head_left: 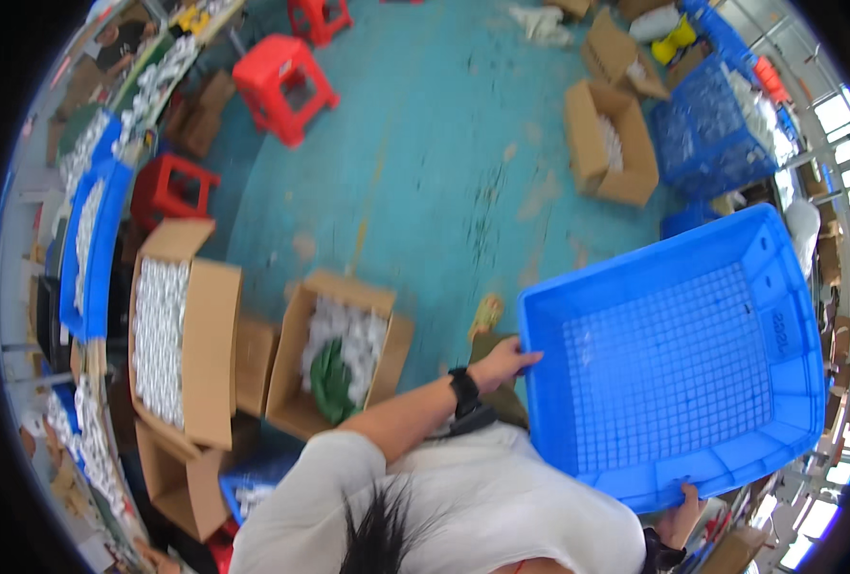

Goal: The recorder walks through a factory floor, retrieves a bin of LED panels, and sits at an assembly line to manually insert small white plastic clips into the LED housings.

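A large blue plastic crate (669,364) with a grid-patterned bottom hangs tilted at my right side, with nothing lying in it. My left hand (504,365), a black watch on its wrist, is closed on the crate's near left rim, thumb over the edge. At the crate's lower edge, my right hand (681,517) grips the wall from outside; part of that hand and its forearm are hidden.
To my left stand open cardboard boxes: a tall one of white pieces (162,335) and one with white pieces and green plastic (332,378). Red stools (284,86) stand farther off. Ahead right are another open carton (612,143) and a blue mesh bin (712,129).
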A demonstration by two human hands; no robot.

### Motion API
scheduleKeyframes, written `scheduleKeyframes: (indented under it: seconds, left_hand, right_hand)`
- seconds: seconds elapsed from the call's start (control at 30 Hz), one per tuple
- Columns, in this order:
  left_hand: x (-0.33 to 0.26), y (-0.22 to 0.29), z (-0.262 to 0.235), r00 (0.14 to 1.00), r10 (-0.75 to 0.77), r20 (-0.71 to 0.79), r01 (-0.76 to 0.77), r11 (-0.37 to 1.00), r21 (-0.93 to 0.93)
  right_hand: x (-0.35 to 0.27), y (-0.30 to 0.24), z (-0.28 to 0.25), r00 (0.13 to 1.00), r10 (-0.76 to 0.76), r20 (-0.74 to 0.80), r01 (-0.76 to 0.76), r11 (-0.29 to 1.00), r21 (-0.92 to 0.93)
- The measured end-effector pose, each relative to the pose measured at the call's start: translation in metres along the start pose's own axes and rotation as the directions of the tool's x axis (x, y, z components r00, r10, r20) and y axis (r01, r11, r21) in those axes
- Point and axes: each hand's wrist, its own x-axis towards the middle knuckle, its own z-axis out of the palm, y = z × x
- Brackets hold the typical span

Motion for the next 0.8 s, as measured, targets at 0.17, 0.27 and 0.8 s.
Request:
scheduleKeyframes:
  seconds: [0.17, 0.27, 0.8]
  left_hand:
    - [0.060, 0.091, -0.054, 0.974, 0.000, -0.229, -0.002, 1.000, -0.007]
    - [0.068, 0.135, -0.081, 0.938, 0.011, -0.347, -0.076, 0.982, -0.174]
    - [0.259, 0.506, -0.288, 0.919, 0.053, -0.390, -0.126, 0.978, -0.163]
  right_hand:
    - [0.114, -0.051, 0.161, 0.976, -0.034, 0.215, 0.049, 0.997, -0.064]
    - [0.148, -0.094, 0.265, 0.933, 0.069, 0.352, -0.031, 0.993, -0.113]
    - [0.313, -0.175, 0.698, 0.892, -0.064, 0.447, 0.047, 0.998, 0.048]
